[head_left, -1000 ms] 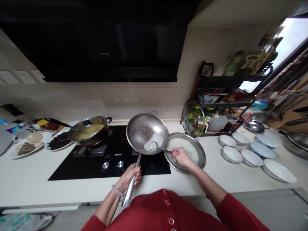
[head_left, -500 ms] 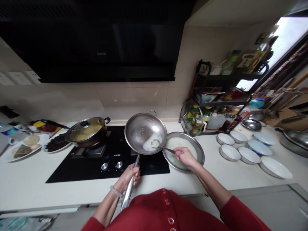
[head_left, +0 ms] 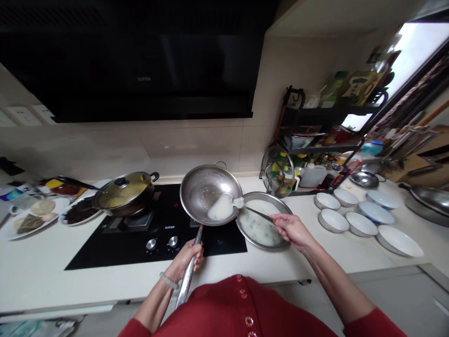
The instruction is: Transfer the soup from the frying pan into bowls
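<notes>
My left hand (head_left: 189,256) is wrapped round the long metal handle of a wok (head_left: 201,189), which is tilted to the right above the stove. A pool of white liquid (head_left: 220,208) lies in its lower right side. In my right hand (head_left: 289,228) is the handle of a ladle (head_left: 238,202), whose bowl is at the wok's right rim, with white stuff in it. Beneath the ladle handle, a wide metal basin (head_left: 288,238) holds more white liquid with darker bits. The basin stands on the counter, close beside the wok.
A lidded pan (head_left: 122,193) sits on the left burner of the black stove (head_left: 115,248). Plates of food (head_left: 59,206) are at the far left. Several bowls (head_left: 334,220) stand at the right, below a condiment rack (head_left: 322,149) with a glass lid (head_left: 278,171) leaning there.
My right hand has moved to the right, drawing the ladle's bowl from inside the wok to its right rim. My left hand and the wok have hardly moved.
</notes>
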